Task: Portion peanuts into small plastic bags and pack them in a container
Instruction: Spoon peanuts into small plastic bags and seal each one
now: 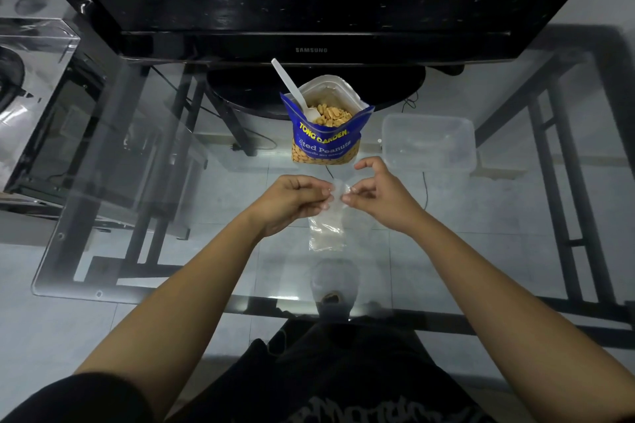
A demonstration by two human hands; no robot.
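We pinch the top of a small clear plastic bag (326,232) between both hands near the middle of the glass worktop (137,216). Our left hand (295,197) grips its left side and our right hand (381,196) its right. Beyond it, toward the far edge, stands the open peanut bag (324,144) with a white plastic spoon (290,86) in it. The clear container (429,144) sits just to its right.
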